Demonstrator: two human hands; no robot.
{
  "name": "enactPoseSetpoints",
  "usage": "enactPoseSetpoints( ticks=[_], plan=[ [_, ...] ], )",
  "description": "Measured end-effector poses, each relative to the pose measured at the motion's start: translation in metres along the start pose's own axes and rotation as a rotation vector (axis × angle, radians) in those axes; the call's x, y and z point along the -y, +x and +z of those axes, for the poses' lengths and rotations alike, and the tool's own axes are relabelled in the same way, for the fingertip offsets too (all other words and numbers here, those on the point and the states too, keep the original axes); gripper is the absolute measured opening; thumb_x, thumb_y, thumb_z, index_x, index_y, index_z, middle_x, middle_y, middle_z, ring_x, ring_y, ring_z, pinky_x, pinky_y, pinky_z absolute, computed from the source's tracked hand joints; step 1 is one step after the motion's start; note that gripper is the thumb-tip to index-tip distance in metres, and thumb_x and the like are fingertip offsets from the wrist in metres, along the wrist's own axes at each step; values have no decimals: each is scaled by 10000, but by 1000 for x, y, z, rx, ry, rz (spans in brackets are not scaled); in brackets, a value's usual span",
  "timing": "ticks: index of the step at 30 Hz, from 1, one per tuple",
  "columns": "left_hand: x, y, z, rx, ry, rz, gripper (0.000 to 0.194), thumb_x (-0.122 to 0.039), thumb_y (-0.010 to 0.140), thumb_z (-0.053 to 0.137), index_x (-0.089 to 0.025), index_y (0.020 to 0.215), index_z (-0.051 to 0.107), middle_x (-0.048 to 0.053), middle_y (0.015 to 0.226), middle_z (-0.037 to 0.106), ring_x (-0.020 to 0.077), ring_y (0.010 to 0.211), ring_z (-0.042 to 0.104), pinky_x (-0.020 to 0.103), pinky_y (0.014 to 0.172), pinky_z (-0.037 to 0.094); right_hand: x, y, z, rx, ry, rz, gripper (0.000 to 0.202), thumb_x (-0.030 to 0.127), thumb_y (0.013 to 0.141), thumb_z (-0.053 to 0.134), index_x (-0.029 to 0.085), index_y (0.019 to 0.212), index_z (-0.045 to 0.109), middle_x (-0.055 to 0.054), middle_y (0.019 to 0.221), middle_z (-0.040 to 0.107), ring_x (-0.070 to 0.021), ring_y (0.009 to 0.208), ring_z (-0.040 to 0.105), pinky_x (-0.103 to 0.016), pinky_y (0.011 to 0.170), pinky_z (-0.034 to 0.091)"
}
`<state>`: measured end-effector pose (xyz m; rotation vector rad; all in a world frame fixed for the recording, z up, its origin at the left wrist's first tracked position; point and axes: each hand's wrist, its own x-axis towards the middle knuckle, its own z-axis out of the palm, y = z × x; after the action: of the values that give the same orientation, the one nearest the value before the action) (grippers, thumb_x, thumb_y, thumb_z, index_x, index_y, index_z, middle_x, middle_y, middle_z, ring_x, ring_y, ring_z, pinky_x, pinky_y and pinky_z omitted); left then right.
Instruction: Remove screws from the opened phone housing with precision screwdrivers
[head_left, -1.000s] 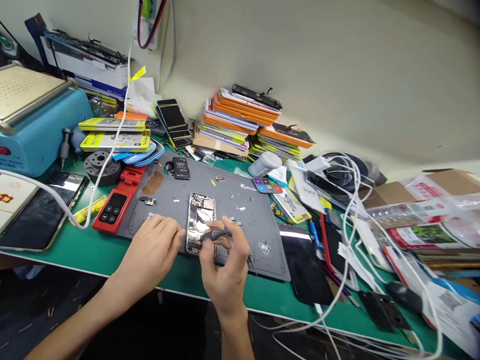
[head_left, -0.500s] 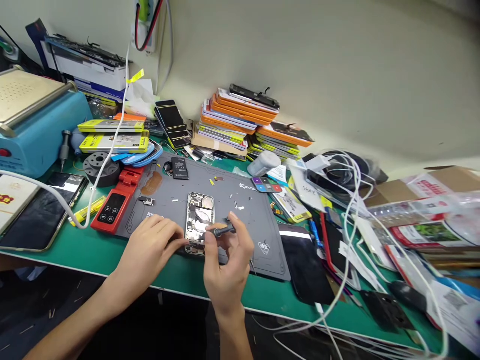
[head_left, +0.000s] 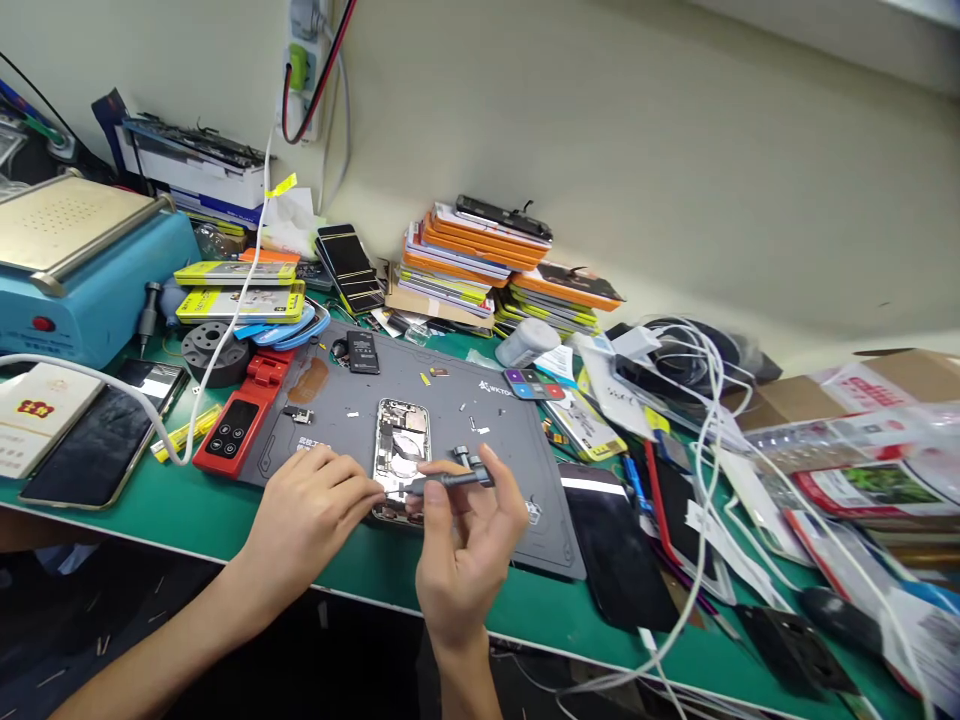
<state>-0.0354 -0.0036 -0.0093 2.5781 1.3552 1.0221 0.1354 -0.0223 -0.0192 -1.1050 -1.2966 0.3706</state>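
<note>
An opened smartphone (head_left: 405,430) with bare inner parts lies on a grey repair mat (head_left: 495,425). Over its lower end my right hand (head_left: 472,550) grips a dark grey screwdriver (head_left: 450,481) between thumb and fingers, the shaft lying almost level and pointing left. My left hand (head_left: 319,510) is pinched at the phone's lower left edge, fingertips at the driver's tip; whatever they hold is too small to make out. A black battery (head_left: 364,352), a small metal phone part (head_left: 298,414) and tiny pieces (head_left: 478,430) are scattered on the mat.
A red device with buttons (head_left: 238,425) stands at the mat's left edge. Stacked boxes (head_left: 457,265) rise behind. A dark phone (head_left: 619,550) and tangled white cables (head_left: 705,480) lie on the right. A blue machine (head_left: 97,280) sits far left.
The screwdriver has been tipped flatter, and its tip now meets my left fingertips. My right hand has moved slightly right. The view has shifted a little.
</note>
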Motion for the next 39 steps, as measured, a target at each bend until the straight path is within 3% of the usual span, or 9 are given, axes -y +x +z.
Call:
enactPoseSetpoints(
  ticks=[3,12,15,18,23,34,39],
  plan=[
    [-1,0,0,-3,29,-3,197,-294,1121,614,-239,1007,765,5,934,782,199,852,631,367,833,475,3,2,0,-75,24,22,494,204,1074,619,275,1542,480,-64,1048,773,-168,828,792,-259,605,668],
    [-7,9,1,98,119,-9,187,-240,1120,574,-202,962,667,25,910,698,211,845,632,339,752,461,6,4,-1,-96,23,69,478,254,1067,630,247,1527,499,-65,1019,776,-166,765,769,-258,587,646],
    [5,19,-4,149,127,3,205,-259,1136,540,-211,971,650,14,926,695,193,852,645,310,723,464,6,4,-1,-99,22,82,465,261,1074,617,232,1522,496,-62,1001,765,-168,771,768,-255,574,633],
    [25,30,-13,166,163,-36,202,-265,1142,517,-194,1016,659,46,1001,710,214,946,669,320,795,501,7,3,-1,-94,34,99,466,269,1074,620,227,1520,491,-67,1000,767,-170,770,771,-258,569,627],
    [47,38,-22,214,194,-63,176,-238,1104,588,-189,989,711,55,998,744,220,929,691,323,806,512,7,4,-2,-75,47,78,453,270,1068,622,229,1506,513,-69,992,768,-201,840,802,-264,569,626],
    [49,43,-22,253,146,-58,163,-210,1088,600,-228,1067,761,40,1077,754,206,1002,711,311,848,561,5,2,-7,-46,41,84,486,238,1054,647,242,1522,519,-66,1035,784,-177,823,774,-311,674,682],
    [50,41,-26,267,142,-33,350,-37,1020,534,-242,1174,772,48,1135,759,208,1044,712,312,872,582,4,3,-7,-40,46,76,486,219,1059,632,255,1529,511,-61,1042,778,-180,844,778,-334,717,704]
  ],
)
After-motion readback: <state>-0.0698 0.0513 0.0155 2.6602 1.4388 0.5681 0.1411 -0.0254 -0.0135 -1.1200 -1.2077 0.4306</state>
